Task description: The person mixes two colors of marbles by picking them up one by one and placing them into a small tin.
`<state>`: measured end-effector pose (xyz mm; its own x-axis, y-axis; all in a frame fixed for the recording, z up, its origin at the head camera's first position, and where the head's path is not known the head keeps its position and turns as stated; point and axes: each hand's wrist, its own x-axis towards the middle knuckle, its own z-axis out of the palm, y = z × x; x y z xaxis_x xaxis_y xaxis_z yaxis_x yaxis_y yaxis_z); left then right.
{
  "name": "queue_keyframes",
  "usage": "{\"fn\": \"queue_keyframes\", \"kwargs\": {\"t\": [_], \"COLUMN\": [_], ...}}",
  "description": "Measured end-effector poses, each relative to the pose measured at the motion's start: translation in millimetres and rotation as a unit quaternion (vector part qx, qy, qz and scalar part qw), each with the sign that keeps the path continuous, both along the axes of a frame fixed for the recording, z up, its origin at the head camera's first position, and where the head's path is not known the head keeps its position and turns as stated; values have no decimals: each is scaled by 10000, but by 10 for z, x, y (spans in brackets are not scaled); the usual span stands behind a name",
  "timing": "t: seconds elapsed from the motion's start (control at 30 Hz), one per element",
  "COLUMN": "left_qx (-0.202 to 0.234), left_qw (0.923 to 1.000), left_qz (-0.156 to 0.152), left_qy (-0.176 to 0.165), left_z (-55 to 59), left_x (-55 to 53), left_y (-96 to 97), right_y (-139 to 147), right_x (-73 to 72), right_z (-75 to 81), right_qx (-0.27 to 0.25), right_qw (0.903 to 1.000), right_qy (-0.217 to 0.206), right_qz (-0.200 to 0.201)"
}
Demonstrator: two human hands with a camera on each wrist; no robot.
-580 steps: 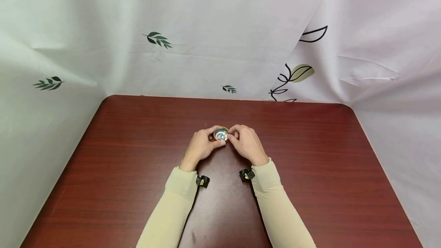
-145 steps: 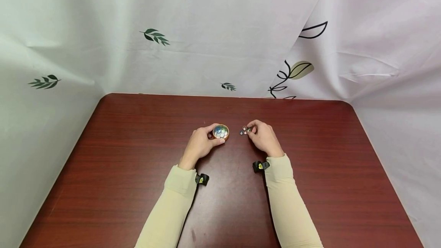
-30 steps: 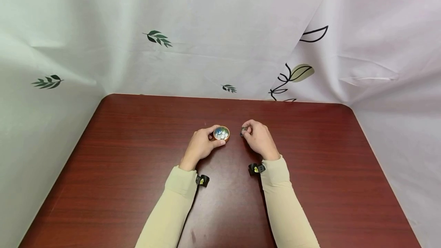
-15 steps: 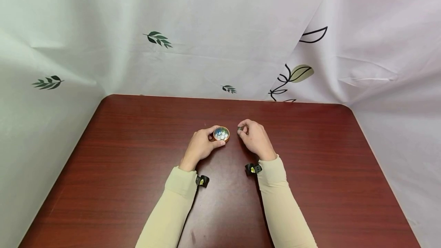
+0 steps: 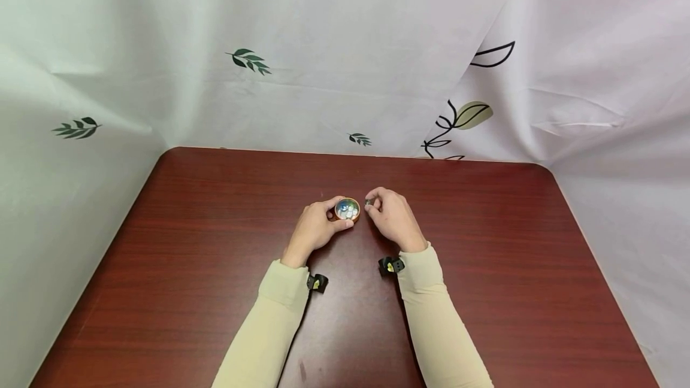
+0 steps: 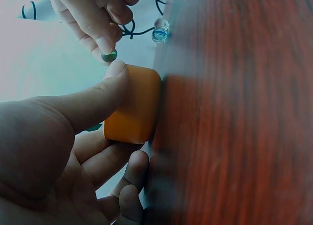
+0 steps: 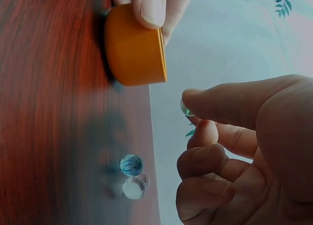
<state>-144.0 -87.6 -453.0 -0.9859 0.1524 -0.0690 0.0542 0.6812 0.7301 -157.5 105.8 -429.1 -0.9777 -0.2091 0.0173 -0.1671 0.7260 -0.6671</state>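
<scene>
My left hand (image 5: 314,229) grips a small round orange cup (image 7: 134,51) on the table, thumb on the near side and fingers round the other. In the head view, shiny glass marbles (image 5: 347,209) fill the bottom of the cup. Just right of its rim, my right hand (image 5: 394,218) pinches a clear marble with green in it (image 6: 109,56) between thumb and finger, slightly above cup height in the left wrist view. On the table below the right hand lie a blue-streaked marble (image 7: 131,165) and a clear marble (image 7: 134,188), close together; the right hand hides them from the head view.
The reddish-brown wooden table (image 5: 215,256) has rounded far corners. White cloth (image 5: 323,47) printed with leaves hangs behind it and at both sides. Black wrist cameras (image 5: 318,283) sit at the sleeve cuffs (image 5: 283,283).
Over the last second my right hand has lifted a marble from the table group and moved left, close to the cup. Earlier it was over the cup, then back at the marbles. The left hand stays put.
</scene>
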Motion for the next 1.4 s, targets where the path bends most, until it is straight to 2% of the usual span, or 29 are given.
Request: {"fn": "queue_keyframes", "kwargs": {"t": [0.67, 0.97, 1.4], "left_qx": [14, -21, -85], "left_qw": [10000, 9999, 9998], "left_qz": [-53, -66, -81], "left_qy": [74, 124, 158], "left_z": [7, -7, -3], "left_x": [0, -4, -3], "left_y": [-11, -16, -10], "right_y": [-169, -226, -289], "right_x": [15, -4, -7], "right_z": [-11, -58, -73], "right_qx": [44, 48, 32], "right_qw": [9997, 9992, 9991], "right_qy": [-55, 58, -14], "right_qz": [246, 385, 419]}}
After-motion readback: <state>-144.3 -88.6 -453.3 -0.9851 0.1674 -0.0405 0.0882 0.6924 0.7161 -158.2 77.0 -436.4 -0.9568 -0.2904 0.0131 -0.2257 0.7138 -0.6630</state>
